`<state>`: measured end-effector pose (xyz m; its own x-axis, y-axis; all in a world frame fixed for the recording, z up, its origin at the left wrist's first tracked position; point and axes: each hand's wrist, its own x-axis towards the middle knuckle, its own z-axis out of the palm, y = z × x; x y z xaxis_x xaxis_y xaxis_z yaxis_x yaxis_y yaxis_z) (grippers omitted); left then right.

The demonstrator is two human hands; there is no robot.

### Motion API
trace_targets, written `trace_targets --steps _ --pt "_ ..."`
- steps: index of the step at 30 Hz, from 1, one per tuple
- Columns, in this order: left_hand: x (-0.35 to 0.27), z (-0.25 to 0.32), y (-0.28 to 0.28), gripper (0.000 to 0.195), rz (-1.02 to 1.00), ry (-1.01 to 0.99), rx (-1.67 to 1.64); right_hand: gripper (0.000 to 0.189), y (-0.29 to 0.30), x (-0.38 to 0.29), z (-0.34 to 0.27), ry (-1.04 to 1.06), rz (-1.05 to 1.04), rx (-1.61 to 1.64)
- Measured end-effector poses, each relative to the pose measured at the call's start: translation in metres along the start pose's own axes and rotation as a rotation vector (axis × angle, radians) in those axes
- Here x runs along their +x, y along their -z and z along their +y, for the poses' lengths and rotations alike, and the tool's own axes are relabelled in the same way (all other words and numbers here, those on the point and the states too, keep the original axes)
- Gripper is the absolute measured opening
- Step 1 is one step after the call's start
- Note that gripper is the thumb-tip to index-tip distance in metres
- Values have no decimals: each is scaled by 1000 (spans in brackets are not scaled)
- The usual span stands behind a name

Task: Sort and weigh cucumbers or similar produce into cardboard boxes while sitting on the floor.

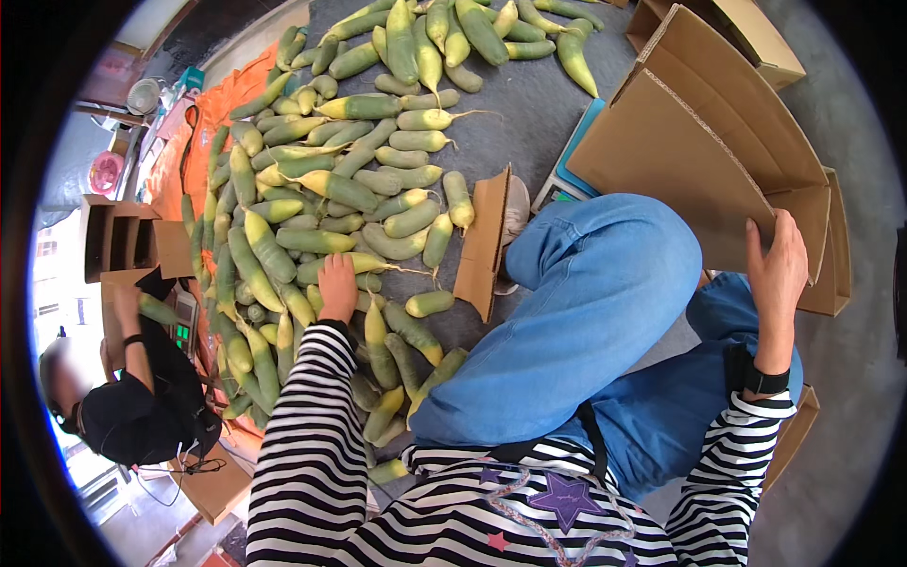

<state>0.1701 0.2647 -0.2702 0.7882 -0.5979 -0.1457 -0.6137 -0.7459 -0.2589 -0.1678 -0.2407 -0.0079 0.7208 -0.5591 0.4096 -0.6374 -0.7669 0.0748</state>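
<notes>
My left hand (337,287) lies over a green radish (361,263) in a broad heap of green radishes with yellowish tips; its fingers rest on the radish, and the palm side is hidden. At the right, my right hand (778,269) grips the near edge of a large open cardboard box (680,156), thumb on the outside. The box stands tilted beyond my knee. A blue-topped scale (581,152) shows partly beside the box. A loose strip of cardboard (484,244) stands between the radishes and my shoe (515,209).
At the left, a co-worker in black (142,404) holds a radish (157,310) near a cardboard box and another scale (186,319). Orange sheeting (212,113) lies under part of the heap. More cardboard boxes (762,35) stand at the upper right and behind my right hand.
</notes>
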Motion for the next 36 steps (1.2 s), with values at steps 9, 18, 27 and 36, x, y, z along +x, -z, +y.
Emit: trace_targets --steps 9,18,27,36 --pt "28 11 -39 21 -202 -212 196 27 -2 3 -4 -19 18 -29" --pt "-3 23 11 52 -46 -239 -201 38 0 6 10 -45 116 134" --pt "27 50 103 44 264 103 -1099 30 11 -1 21 -20 393 228" --pt "56 104 299 42 515 -36 -1729 30 29 -10 24 -174 516 379"
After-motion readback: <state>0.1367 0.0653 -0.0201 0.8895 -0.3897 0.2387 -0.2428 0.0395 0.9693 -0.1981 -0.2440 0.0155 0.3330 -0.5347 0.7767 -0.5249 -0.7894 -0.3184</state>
